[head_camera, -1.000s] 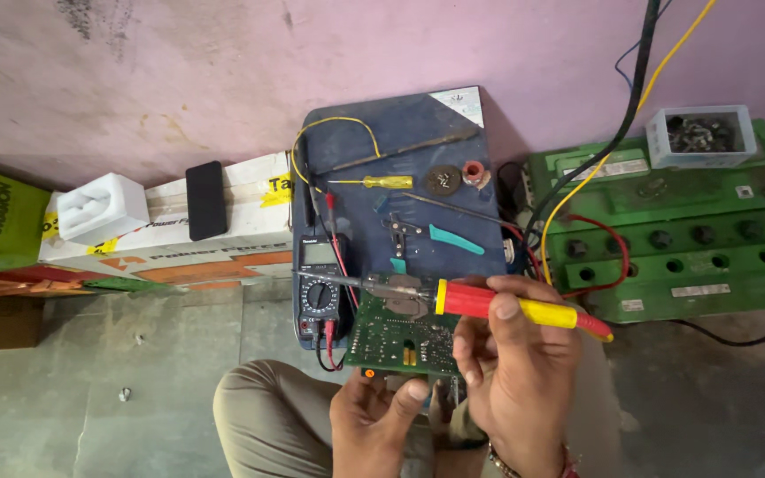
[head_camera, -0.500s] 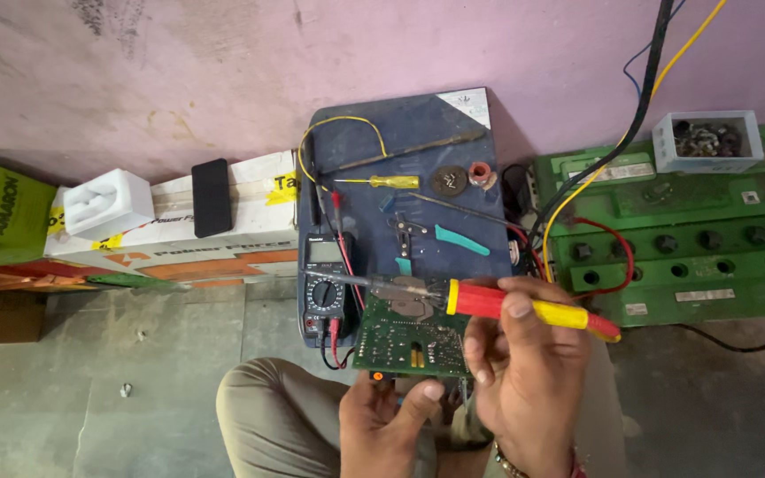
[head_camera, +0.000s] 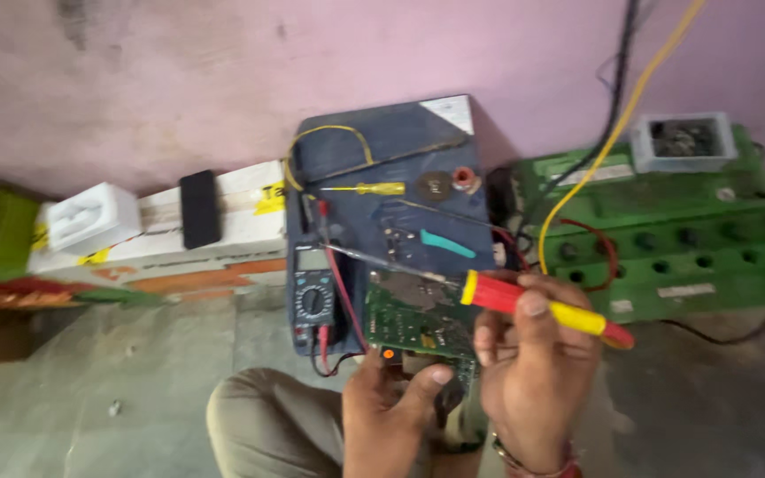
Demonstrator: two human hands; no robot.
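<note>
My right hand [head_camera: 537, 372] grips a screwdriver with a red and yellow handle [head_camera: 542, 307]; its long metal shaft runs left, above the top of a green circuit board [head_camera: 413, 323]. My left hand [head_camera: 391, 412] holds that board by its lower edge, thumb on the front, just above my knee [head_camera: 267, 425]. Behind the board lies a dark blue battery [head_camera: 382, 168], with a multimeter [head_camera: 314, 292] and its red lead on the near left part.
On the dark battery lie a small yellow screwdriver [head_camera: 369, 188] and a teal-handled tool [head_camera: 446, 243]. A green battery [head_camera: 666, 230] with wires and a clear box stands at right. White cartons [head_camera: 232, 221], a black phone [head_camera: 198, 208] and a white socket box [head_camera: 95, 217] line the pink wall at left.
The view has shifted slightly. My hands, the board and the screwdriver stay in nearly the same pose, with the screwdriver shaft still over the board's top.
</note>
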